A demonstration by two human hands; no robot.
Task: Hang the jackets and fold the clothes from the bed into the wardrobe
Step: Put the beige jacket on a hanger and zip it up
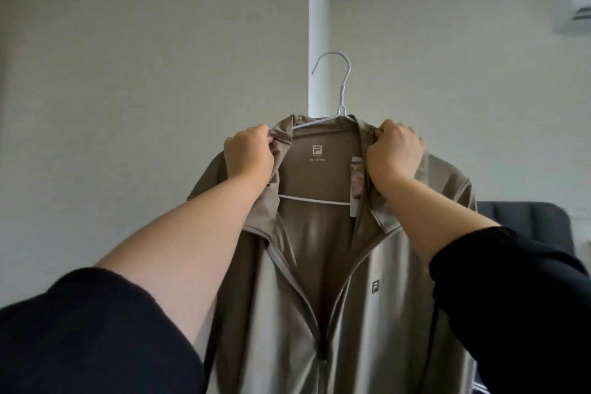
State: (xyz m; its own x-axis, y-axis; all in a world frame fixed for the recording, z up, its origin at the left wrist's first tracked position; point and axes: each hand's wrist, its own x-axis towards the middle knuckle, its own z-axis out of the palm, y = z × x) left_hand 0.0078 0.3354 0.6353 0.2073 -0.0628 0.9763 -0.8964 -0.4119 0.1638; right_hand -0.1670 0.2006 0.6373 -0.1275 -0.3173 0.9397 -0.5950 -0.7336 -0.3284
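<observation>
A taupe zip-front jacket (323, 265) hangs on a pale wire hanger (332, 96) held up at arm's length, its collar stretched between the two hands and its front half unzipped below them. The left hand (248, 152) pinches the collar's left edge in curled fingers; the right hand (395, 150) grips the opposite edge the same way, so that both carry the garment in mid-air. The step appears to be seating the jacket squarely before it goes to the rail: the shoulders likely need drawing evenly over the hanger's arms, with the collar centred under the hook, lest it slide off to one side. The hanger's shoulder ends are buried under fabric, so whether both sit inside the sleeves' tops cannot be told. The hem is cut off below the hands, and neither bed nor wardrobe shows; only a white wall (160, 73) lies beyond them.
</observation>
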